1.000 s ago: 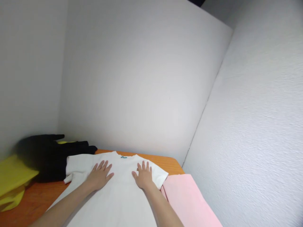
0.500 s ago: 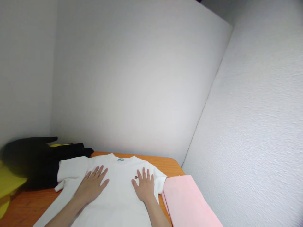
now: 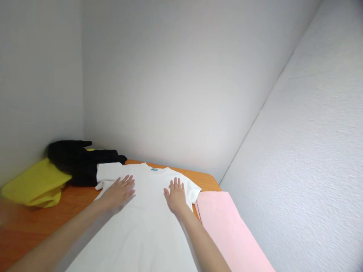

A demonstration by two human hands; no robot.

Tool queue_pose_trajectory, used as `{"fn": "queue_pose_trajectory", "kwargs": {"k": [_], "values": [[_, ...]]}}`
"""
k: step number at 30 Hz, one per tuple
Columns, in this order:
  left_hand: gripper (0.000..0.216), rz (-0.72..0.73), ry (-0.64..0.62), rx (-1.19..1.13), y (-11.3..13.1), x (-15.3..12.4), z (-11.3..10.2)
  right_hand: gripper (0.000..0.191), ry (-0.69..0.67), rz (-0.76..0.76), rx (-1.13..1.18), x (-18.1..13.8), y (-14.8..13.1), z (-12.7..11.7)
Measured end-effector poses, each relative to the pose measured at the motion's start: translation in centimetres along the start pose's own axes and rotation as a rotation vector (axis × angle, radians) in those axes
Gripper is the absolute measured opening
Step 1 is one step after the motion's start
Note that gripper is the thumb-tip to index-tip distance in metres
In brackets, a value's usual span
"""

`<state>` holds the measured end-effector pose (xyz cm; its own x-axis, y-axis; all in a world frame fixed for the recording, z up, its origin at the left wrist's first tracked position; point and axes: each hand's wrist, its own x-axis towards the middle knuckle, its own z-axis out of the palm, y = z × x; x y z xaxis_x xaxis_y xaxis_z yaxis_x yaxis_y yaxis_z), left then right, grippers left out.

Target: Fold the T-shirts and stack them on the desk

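The right hand (image 3: 176,199) has drawn its fingers closer together, partly hiding the emblem (image 3: 169,186) on the shirt (image 3: 146,223).

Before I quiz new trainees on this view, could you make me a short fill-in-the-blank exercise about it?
1. The shirt beneath the left hand and right hand is ____.
2. In the picture, the pink cloth lies to the shirt's ____.
3. The garment between the yellow cloth and the shirt is ____.

Missing words: white; right; black.
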<state>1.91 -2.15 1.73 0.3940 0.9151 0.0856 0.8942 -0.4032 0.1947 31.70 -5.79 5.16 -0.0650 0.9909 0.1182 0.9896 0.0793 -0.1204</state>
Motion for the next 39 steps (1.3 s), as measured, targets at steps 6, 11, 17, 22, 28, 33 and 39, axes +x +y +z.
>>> {"fn": "queue_pose_trajectory", "kwargs": {"k": [6,11,17,22,28,33,39], "values": [[0.069,-0.055,0.086,0.037,-3.1,-5.9,2.9,0.084,-0.136,-0.153,0.134,-5.5,-2.5,0.9],[0.066,-0.113,0.094,0.068,-4.1,-6.1,4.4,0.081,-0.094,-0.152,0.156,-8.0,-2.4,1.6],[0.064,-0.062,0.064,0.093,-3.7,-6.2,3.4,0.081,-0.098,-0.15,0.134,-7.8,-2.0,1.4],[0.059,-0.039,0.111,0.143,-1.1,-6.9,1.6,0.082,-0.09,-0.116,0.126,-8.0,-3.2,1.1],[0.057,0.173,0.153,0.101,6.5,-7.2,2.5,0.067,-0.024,-0.296,0.194,-10.0,-8.6,1.8],[0.059,0.16,0.174,0.067,6.7,-7.5,5.1,0.063,0.023,-0.334,0.174,-11.4,-9.4,2.4],[0.06,0.173,0.165,0.085,6.4,-6.9,5.3,0.063,0.029,-0.329,0.204,-11.3,-9.2,2.2]]}}
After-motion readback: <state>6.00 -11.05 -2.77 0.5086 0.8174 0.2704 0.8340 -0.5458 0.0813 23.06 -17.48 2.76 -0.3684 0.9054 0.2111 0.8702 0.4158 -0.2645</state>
